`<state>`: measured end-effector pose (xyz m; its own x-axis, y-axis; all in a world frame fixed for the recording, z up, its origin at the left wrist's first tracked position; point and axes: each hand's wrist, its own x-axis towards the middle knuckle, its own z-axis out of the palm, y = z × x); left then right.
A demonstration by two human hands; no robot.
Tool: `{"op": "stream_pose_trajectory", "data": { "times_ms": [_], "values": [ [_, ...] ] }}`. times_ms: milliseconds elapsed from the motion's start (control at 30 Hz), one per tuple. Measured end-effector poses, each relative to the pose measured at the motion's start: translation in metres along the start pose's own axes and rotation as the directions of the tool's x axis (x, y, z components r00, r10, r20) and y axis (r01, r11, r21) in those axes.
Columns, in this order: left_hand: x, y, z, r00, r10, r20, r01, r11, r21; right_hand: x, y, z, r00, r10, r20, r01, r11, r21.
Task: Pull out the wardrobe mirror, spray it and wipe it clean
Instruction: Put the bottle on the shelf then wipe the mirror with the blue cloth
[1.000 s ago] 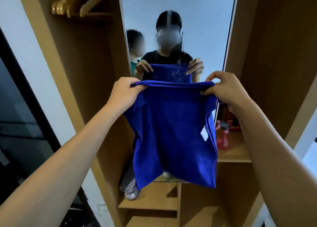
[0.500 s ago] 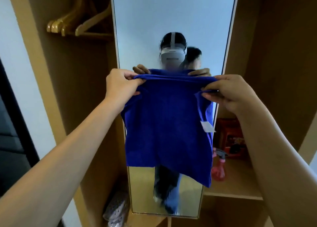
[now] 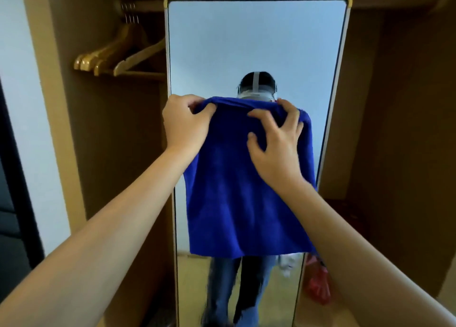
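The wiping step looks just started: the left hand (image 3: 183, 125) grips the blue cloth's (image 3: 244, 203) top edge at 10 o'clock, the right hand (image 3: 276, 144) presses spread fingers on it against the pulled-out mirror (image 3: 256, 43), so next comes rubbing.

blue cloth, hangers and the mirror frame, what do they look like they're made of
Blue cloth: soft napped fabric, likely microfibre; matte, fuzzy, and it bunches under the left hand and right hand.
Hangers: wood by the look, honey-coloured with a slight varnish sheen, on thin metal hooks.
Mirror frame: thin pale strip, probably metal or plastic, with yellowish corner caps; glass inside reflects clearly.
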<state>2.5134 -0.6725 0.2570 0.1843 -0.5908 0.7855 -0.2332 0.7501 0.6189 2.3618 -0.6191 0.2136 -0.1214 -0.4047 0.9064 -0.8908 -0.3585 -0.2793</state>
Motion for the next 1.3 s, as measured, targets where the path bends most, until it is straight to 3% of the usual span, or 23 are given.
{"op": "stream_pose_trajectory", "data": {
  "times_ms": [233, 467, 667, 767, 833, 900, 1067, 1300],
  "values": [
    [0.033, -0.014, 0.005, 0.991, 0.134, -0.009, -0.132, 0.987, 0.096, 0.017, 0.001, 0.047, 0.995, -0.035, 0.09, 0.067, 0.922, -0.382],
    [0.082, -0.028, -0.004, 0.958, 0.287, 0.011, -0.287, 0.955, 0.078, 0.055, -0.011, 0.086, 1.0, 0.012, 0.027, 0.003, 0.87, -0.493],
    [0.11, -0.042, -0.014, 0.926, 0.377, -0.007, -0.374, 0.92, 0.113, 0.084, -0.019, 0.1, 0.999, -0.036, -0.006, 0.026, 0.833, -0.553],
    [0.104, -0.066, -0.016, 0.971, 0.221, -0.088, -0.207, 0.968, 0.145, 0.085, -0.014, 0.106, 0.994, -0.085, -0.064, 0.029, 0.794, -0.608],
    [0.094, -0.079, -0.013, 0.999, -0.024, 0.034, 0.024, 1.0, 0.012, 0.087, -0.01, 0.111, 0.99, -0.108, -0.094, 0.023, 0.767, -0.641],
    [0.089, -0.087, -0.007, 0.974, -0.139, 0.181, 0.167, 0.974, -0.151, 0.088, -0.008, 0.113, 0.985, -0.132, -0.112, 0.026, 0.753, -0.658],
    [0.093, -0.086, -0.002, 0.977, -0.128, 0.173, 0.169, 0.953, -0.251, 0.096, -0.008, 0.101, 0.968, -0.185, -0.168, 0.037, 0.771, -0.635],
    [0.097, -0.085, 0.0, 0.982, -0.107, 0.154, 0.141, 0.963, -0.231, 0.12, -0.014, 0.077, 0.922, -0.183, -0.342, -0.03, 0.846, -0.532]
  ]
}}
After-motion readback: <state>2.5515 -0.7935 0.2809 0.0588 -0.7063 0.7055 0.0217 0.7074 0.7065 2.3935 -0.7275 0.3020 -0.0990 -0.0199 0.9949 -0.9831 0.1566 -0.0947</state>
